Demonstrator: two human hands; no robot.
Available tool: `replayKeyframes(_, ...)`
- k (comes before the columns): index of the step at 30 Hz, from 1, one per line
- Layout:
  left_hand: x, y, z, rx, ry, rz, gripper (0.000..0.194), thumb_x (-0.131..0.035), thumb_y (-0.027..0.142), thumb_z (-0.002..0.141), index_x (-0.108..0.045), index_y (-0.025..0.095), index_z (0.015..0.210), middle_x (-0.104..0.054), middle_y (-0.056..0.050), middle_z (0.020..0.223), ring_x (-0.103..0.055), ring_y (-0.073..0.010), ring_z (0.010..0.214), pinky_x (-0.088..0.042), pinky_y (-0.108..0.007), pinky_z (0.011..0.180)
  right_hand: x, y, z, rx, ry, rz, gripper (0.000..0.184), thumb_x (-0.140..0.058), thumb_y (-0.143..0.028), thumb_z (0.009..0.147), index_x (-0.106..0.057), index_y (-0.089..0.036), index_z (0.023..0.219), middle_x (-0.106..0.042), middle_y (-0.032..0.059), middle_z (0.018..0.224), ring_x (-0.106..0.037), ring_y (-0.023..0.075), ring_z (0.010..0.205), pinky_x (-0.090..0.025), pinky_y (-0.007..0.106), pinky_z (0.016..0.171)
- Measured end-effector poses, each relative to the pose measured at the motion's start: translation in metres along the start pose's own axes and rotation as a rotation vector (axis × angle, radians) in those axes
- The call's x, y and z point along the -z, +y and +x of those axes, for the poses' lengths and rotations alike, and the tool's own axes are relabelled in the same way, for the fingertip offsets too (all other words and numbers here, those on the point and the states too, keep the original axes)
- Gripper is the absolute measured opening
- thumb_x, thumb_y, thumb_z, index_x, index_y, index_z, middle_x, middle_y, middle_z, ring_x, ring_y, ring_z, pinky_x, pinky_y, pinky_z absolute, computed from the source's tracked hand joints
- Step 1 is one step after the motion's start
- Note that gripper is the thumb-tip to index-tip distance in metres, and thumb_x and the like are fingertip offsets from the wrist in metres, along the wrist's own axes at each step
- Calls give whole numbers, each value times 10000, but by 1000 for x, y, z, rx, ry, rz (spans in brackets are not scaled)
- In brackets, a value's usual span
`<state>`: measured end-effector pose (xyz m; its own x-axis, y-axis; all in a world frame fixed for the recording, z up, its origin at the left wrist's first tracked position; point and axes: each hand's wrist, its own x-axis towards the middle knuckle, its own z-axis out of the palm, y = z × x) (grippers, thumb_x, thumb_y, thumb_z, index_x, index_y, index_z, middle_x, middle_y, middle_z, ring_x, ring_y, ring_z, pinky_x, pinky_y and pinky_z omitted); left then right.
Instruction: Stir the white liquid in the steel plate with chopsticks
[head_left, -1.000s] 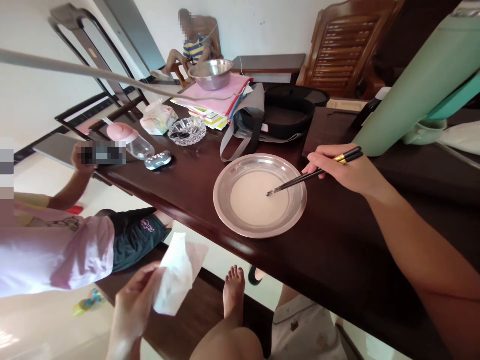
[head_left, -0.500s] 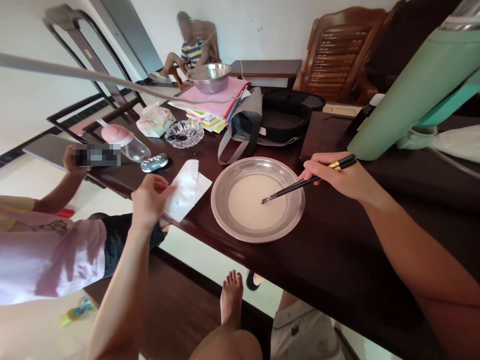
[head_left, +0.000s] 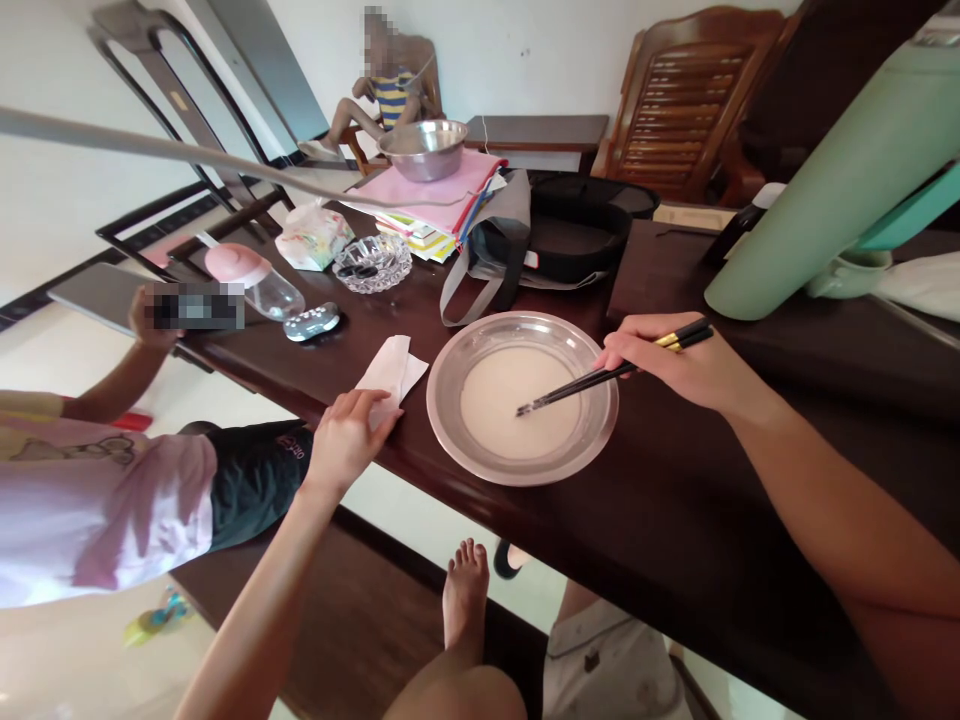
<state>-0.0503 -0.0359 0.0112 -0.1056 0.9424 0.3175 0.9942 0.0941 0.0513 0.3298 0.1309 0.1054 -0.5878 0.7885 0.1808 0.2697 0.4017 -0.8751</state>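
Note:
My right hand (head_left: 667, 355) grips a pair of black chopsticks (head_left: 581, 383) with gold bands. Their tips dip into the milky liquid (head_left: 502, 410) in a wide, shallow metal basin (head_left: 450, 440). To the left of the basin, a folded white tissue (head_left: 390, 365) lies on the dark table by its front edge. My left hand (head_left: 349, 435) is on the tissue's near end, thumb and bent fingers holding it; the fingers cover part of it.
Behind the basin sits a grey and black bag (head_left: 570, 240). A glass ashtray (head_left: 373, 265), tissue pack (head_left: 311, 235), pink-topped bottle (head_left: 251, 280) and metal bowl (head_left: 425, 152) stand further back. A green flask (head_left: 832, 180) leans in at right. A person's hand (head_left: 154, 320) is at left.
My left hand has moved right and turned over the tissue, which now looks narrower and flatter on the table. The chopstick tips have shifted slightly left in the liquid.

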Motion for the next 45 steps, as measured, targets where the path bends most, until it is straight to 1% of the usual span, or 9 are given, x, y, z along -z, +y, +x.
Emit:
replayKeyframes(5,-2,7,3,54,24,-9,359,-400,396,981,-687,188,926,-720,-111,960,-636,-293,893,-521,-396,796,6,3,0,-9,117,-67,367,-601,-475,920,-712,-227,673,-748,56,743,-658,174,628,-522,320,579)
replayKeyframes(9,-1,12,6,165,9,-4,265,-445,354,915,-648,196,851,-706,-115,945,-654,-301,906,-522,-399,787,3,2,1,27,-38,-19,315,-621,-449,907,-719,-243,690,-764,33,790,-682,179,704,-533,307,619)
replayKeyframes(17,9,-21,25,755,178,-357,194,-493,332,815,-535,188,939,-657,-67,827,-692,-218,776,-491,-360,686,7,0,1,-9,21,-31,353,-620,-487,900,-711,-222,684,-752,49,760,-625,156,605,-502,303,572)
replayKeyframes(22,13,-46,29,631,227,-196,419,-362,318,861,-579,147,1177,-644,-126,959,-669,-293,1044,-441,-473,821,4,-3,-1,-3,27,-65,354,-604,-466,914,-702,-189,715,-755,61,798,-611,142,623,-483,294,609)
replayKeyframes(27,13,-32,22,475,215,30,497,-305,395,921,-706,168,1109,-556,-228,1254,-489,-393,1314,-406,-546,872,5,-3,-1,14,64,-130,364,-589,-450,924,-700,-173,716,-734,47,759,-571,121,582,-435,287,583)
replayKeyframes(32,8,-21,23,148,-10,86,562,-290,517,980,-651,176,1244,-629,-127,1219,-562,-323,1211,-389,-534,923,5,-4,-1,-25,41,-96,347,-590,-429,931,-688,-166,727,-739,65,807,-568,120,599,-441,292,610)
replayKeyframes(37,0,-36,38,209,-86,12,625,-318,616,935,-700,140,1068,-661,-128,1122,-597,-312,1133,-409,-485,822,6,-5,-1,-9,36,-117,364,-581,-454,934,-681,-171,727,-738,74,801,-560,128,603,-439,306,613)
replayKeyframes(40,9,-45,45,232,-43,-54,548,-369,590,915,-676,140,976,-665,-92,1038,-621,-261,1052,-424,-430,796,8,-4,-1,-7,28,-116,380,-584,-480,927,-686,-173,728,-733,72,810,-559,127,601,-438,310,619)
replayKeyframes(45,35,-32,47,282,242,82,399,-352,389,979,-595,119,1144,-652,-89,1123,-584,-259,1151,-427,-452,907,10,-3,0,-5,102,-186,369,-568,-454,939,-685,-173,730,-739,77,789,-579,135,612,-441,304,627)
